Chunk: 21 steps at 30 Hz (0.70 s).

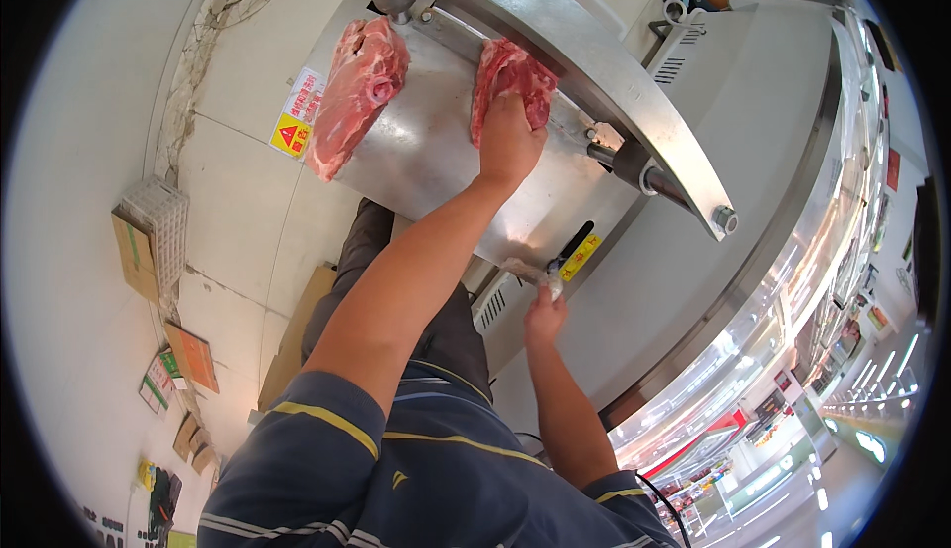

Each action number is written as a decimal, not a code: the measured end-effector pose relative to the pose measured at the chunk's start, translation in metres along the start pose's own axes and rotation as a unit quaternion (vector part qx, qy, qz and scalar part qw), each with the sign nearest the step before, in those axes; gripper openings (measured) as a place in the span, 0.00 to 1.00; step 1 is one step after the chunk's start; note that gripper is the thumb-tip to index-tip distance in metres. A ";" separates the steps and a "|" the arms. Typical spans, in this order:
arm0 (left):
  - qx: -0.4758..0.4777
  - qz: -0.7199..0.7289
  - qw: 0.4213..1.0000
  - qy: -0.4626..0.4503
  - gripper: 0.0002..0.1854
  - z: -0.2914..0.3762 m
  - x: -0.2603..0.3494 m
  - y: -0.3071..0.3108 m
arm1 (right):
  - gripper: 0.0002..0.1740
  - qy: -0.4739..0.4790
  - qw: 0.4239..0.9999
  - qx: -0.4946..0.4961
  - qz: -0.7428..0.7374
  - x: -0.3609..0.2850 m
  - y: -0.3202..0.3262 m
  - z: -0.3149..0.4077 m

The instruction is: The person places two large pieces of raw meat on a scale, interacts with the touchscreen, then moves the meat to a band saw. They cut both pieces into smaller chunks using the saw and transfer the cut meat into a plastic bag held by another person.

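Observation:
My left hand (513, 139) grips the near part of a raw red meat piece (531, 87), which lies on the stainless-steel table of a cutting machine (416, 169), partly beneath its curved steel arm (631, 87). A larger raw meat cut (360, 95) with a round bone end showing rests at the table's left edge, untouched. Lower right, my right hand (546, 317) is closed around a small object wrapped in clear plastic (553, 283), beside the machine's near edge. Just above that hand is a black handle (576, 242). What the plastic covers is hidden.
Steel rods (657, 180) and bolts carry the curved arm. Yellow warning stickers (290, 135) mark the table's edges. A grey counter with a glass display case (713, 369) runs along the right. A white plastic crate (160, 221) and cardboard pieces (134, 254) stand on the left.

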State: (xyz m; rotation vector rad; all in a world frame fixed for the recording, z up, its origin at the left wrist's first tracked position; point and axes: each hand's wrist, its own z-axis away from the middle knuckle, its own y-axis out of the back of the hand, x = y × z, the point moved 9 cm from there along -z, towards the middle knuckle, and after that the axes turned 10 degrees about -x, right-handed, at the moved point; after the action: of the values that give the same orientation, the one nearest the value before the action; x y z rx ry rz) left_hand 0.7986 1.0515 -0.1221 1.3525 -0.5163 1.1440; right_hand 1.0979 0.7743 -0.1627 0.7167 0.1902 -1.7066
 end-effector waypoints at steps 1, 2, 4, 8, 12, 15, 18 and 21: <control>-0.007 0.005 1.000 0.005 0.16 0.000 -0.001 -0.002 | 0.08 0.026 1.000 0.005 0.002 0.005 0.000 0.000; 0.004 0.008 1.000 0.002 0.17 0.000 -0.001 -0.001 | 0.08 0.012 1.000 0.016 0.017 0.014 0.002 0.000; -0.008 0.021 1.000 0.014 0.19 0.002 -0.003 -0.005 | 0.08 0.050 0.998 -0.021 -0.021 0.016 0.000 -0.003; 0.016 -0.001 1.000 -0.015 0.19 0.005 0.004 -0.002 | 0.08 0.024 1.000 -0.016 0.005 0.022 0.007 -0.004; -0.003 -0.067 0.997 -0.047 0.17 0.000 0.012 0.000 | 0.08 0.036 0.999 -0.031 0.001 0.017 0.006 -0.006; -0.029 -0.099 0.994 -0.044 0.16 -0.002 0.013 0.002 | 0.07 0.040 0.999 -0.030 0.000 0.018 0.004 -0.006; -0.036 -0.106 0.993 -0.035 0.18 0.002 0.013 0.008 | 0.07 0.027 0.999 -0.029 -0.002 0.015 0.000 -0.002; -0.041 -0.106 0.993 -0.026 0.20 0.013 0.011 0.016 | 0.07 0.004 0.999 -0.036 -0.008 -0.006 -0.004 0.000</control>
State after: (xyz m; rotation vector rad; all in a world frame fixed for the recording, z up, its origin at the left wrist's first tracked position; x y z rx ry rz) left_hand 0.7935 1.0406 -0.1026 1.3334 -0.4399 0.9070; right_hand 1.0952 0.7804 -0.1602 0.6700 0.2636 -1.7038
